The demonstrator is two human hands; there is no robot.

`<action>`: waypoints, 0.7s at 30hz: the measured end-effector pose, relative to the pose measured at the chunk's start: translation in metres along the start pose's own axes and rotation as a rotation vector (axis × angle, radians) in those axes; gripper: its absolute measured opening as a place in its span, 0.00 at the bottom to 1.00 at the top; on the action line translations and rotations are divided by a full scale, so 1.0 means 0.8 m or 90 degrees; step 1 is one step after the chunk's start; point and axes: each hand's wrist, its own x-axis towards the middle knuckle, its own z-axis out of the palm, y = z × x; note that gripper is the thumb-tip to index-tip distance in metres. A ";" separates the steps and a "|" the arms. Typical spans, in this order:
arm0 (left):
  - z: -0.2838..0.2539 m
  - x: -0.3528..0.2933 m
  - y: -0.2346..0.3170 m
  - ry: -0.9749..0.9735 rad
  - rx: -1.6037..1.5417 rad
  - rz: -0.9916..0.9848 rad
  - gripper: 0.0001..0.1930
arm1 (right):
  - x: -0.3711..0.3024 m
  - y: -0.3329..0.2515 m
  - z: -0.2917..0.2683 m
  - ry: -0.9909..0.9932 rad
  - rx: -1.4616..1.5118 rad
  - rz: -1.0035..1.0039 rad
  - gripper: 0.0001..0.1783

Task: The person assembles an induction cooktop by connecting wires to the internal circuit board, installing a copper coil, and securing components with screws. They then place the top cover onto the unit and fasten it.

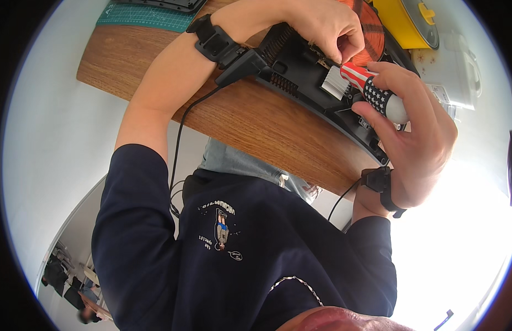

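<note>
Right hand (416, 138) wraps stubby red-striped, star-patterned screwdriver handle (377, 91); rigid, light, grips well mid-handle. Left hand (322, 25) fingertips pinch small part inside open black plastic appliance casing (300, 71) on wooden surface (250, 121); fiddly, delicate.

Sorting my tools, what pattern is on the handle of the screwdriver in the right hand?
Red-white stripes and white stars on dark blue, on the screwdriver handle; head view.

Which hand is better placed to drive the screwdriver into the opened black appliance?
Right: the right hand grips the striped screwdriver over the black appliance, while the left hand pinches a part beside its tip.
</note>
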 end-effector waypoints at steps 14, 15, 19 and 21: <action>-0.001 0.002 0.002 0.001 -0.005 -0.009 0.05 | 0.001 0.000 0.003 0.016 -0.001 0.035 0.21; -0.001 0.001 0.003 0.000 -0.007 -0.015 0.05 | 0.001 0.001 0.003 0.019 0.000 0.041 0.21; -0.001 0.000 -0.002 0.031 0.035 0.030 0.06 | 0.001 0.001 0.005 0.027 -0.013 0.060 0.20; -0.001 0.000 0.001 0.025 0.033 -0.005 0.07 | 0.000 0.004 0.006 0.034 -0.015 0.048 0.21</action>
